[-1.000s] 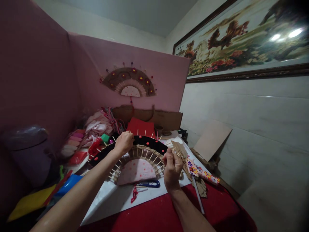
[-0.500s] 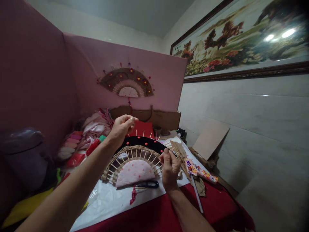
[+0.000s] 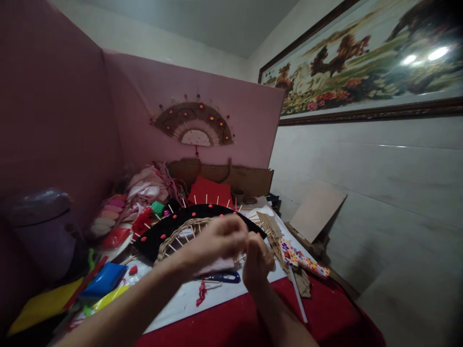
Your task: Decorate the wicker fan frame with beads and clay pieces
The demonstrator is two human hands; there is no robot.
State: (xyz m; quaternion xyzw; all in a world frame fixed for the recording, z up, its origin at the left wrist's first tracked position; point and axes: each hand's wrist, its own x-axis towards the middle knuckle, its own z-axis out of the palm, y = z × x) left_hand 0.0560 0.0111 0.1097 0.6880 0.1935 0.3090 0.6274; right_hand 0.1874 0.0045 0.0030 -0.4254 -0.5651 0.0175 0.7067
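Note:
A fan with a black outer band (image 3: 152,242), red dots, thin sticks and a woven inner arch (image 3: 164,248) lies on white paper (image 3: 181,308). My left hand (image 3: 226,236) reaches over its right half, blurred, with fingers bent; it hides most of the pale centre. Just to the right, my right hand (image 3: 257,260) is closed at the fan's right end, its fingertips meeting those of my left hand. Anything pinched between the fingers is too small to make out. A dark blue handled tool (image 3: 227,277) and a red tassel (image 3: 201,293) lie below the fan.
Clay packs, one blue (image 3: 104,279), and pink cloth (image 3: 148,183) are at the left. A floral-wrapped item (image 3: 307,262) and a white stick (image 3: 298,296) lie right, on the red cloth (image 3: 325,308). Another fan (image 3: 195,120) hangs on the pink panel (image 3: 249,111).
My left hand has moved right and down, from above the fan to beside my right hand. The view has shifted slightly, and the fan's left side now shows.

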